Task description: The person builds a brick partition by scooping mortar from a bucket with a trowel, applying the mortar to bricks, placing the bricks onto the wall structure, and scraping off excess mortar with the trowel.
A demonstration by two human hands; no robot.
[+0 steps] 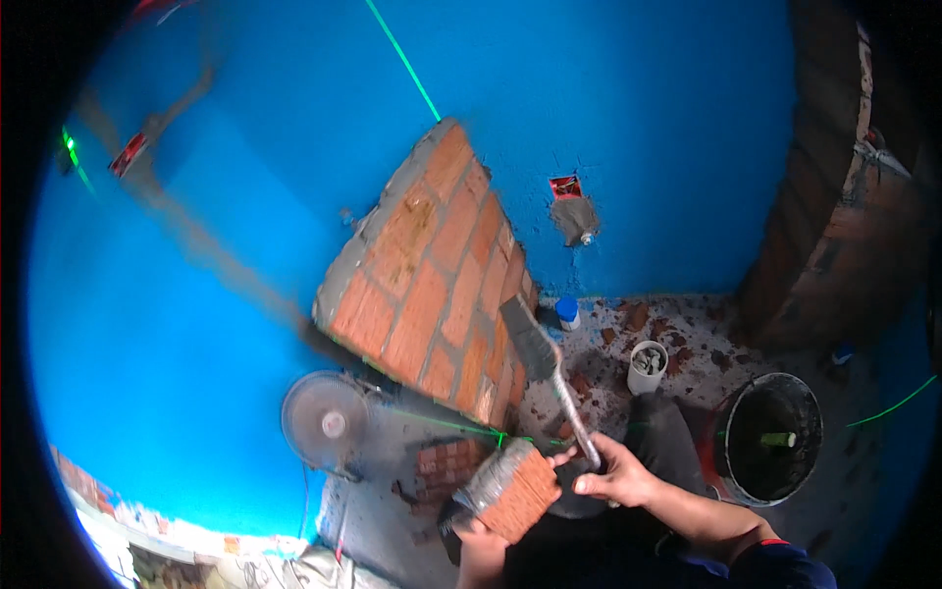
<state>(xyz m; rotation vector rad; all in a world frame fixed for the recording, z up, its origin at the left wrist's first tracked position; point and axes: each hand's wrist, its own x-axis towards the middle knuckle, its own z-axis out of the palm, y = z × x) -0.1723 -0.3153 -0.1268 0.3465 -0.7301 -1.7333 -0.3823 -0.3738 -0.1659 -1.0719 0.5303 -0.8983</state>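
My left hand [481, 543] grips an orange brick [518, 499] from below, at the bottom centre. Grey mortar [498, 471] coats the brick's upper left face. To its right, my right hand [623, 476] is closed round the handle end of a bricklayer's trowel [530, 339]. The trowel's narrow dark blade points up and away, in front of the right edge of a brick wall [432, 280]. Fingertips show at the brick's right side; which hand they belong to I cannot tell.
Stacked bricks [446, 466] lie left of the held brick, below a round fan [329, 422]. On the rubble-strewn floor stand a blue-capped container [567, 312], a white tub [647, 366] and a large dark bucket [728, 437]. Behind is a blue wall [648, 118] with a red electrical box [565, 187].
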